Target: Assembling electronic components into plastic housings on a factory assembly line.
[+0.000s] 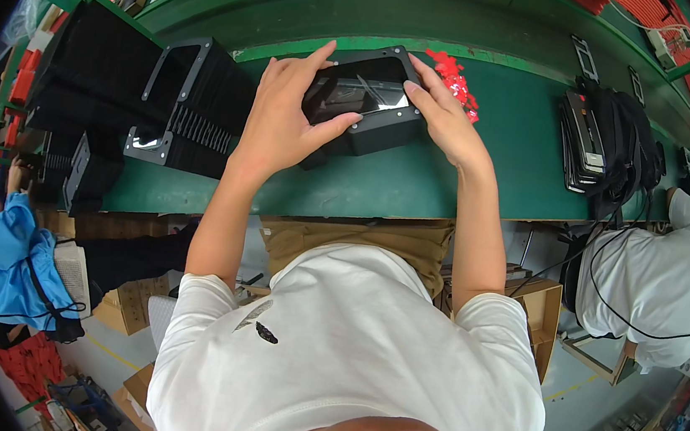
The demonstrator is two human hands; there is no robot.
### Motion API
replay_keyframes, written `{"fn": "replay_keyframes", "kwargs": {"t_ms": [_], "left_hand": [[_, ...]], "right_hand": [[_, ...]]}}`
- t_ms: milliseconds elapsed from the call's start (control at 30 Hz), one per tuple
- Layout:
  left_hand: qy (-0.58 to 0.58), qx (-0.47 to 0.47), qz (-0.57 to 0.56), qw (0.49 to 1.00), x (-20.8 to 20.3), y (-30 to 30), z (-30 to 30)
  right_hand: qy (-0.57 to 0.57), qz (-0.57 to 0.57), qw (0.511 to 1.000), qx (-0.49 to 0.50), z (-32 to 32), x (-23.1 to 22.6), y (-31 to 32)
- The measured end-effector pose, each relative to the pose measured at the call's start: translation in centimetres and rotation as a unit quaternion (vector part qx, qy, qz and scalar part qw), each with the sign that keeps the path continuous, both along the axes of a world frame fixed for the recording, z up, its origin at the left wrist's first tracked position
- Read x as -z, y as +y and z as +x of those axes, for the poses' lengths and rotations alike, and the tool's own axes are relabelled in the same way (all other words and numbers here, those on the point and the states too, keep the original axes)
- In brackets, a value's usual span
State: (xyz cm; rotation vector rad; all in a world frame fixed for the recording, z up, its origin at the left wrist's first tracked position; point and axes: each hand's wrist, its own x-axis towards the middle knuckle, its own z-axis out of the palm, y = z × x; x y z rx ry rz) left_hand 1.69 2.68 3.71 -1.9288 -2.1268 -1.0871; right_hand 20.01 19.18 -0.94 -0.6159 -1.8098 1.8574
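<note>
A black rectangular frame with rounded corners and a glossy dark panel (350,90) in its opening sits between my hands, above the green bench. My left hand (284,116) grips its left end, the thumb lying along the near edge and the fingers reaching to the far side. At the right end my right hand (446,115) holds it, thumb on top near the corner and fingers along the far right edge. Beneath the frame is a black block (382,139), which looks like more frames stacked; my hands partly hide it. Small red pieces (457,84) lie in a heap just beyond my right hand.
Stacks of black frames (199,120) crowd the left of the green bench (510,161). Flat dark panels (581,144) and a black bundle (625,152) lie at the right. People stand on both sides, one in a blue garment (8,260), another in a white shirt (650,273).
</note>
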Motion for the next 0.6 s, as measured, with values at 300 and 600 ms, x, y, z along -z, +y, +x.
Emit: {"fn": "replay_keyframes", "kwargs": {"t_ms": [300,600], "left_hand": [[0.016,-0.025,-0.014,0.999,-0.8,-0.9,0.5],[0.002,-0.135,-0.157,0.978,-0.7,-6.3,-1.0]], "right_hand": [[-0.010,0.065,0.998,0.015,-0.3,0.5,-0.4],[-0.112,0.018,0.994,-0.009,0.3,0.0,3.6]]}}
